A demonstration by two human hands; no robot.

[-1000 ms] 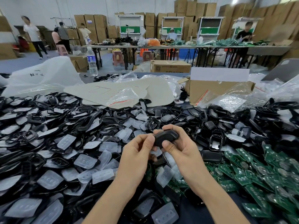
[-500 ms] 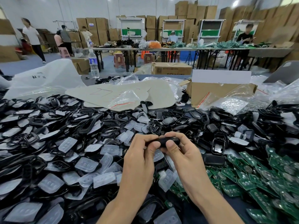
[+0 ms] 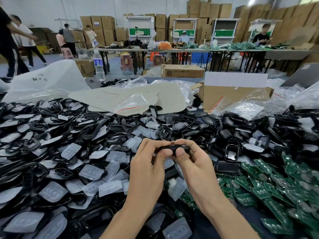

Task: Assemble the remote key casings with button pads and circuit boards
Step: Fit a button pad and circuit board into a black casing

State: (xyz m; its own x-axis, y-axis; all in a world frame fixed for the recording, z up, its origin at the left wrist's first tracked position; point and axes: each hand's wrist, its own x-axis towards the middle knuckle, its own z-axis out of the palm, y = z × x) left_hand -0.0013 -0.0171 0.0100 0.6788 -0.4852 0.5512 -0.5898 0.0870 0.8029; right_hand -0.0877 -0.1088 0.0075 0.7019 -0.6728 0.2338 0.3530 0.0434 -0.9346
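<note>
Water bottle [image 3: 98, 66], open cardboard box [image 3: 224, 96], clear plastic bag [image 3: 133, 103], pink stool [image 3: 126, 62]

A single wide-angle view looks from the person's head forward and down over the table [image 3: 207, 228]. It is near enough that both forearms run in from the bottom of the frame and the left hand [image 3: 146, 166] and right hand [image 3: 195, 163], pinching a black casing [image 3: 174, 147], sit just below centre. The table's far edge crosses the upper half, and beyond it the camera faces a row of work tables [image 3: 172, 50] and stacked cartons [image 3: 203, 7].
</note>
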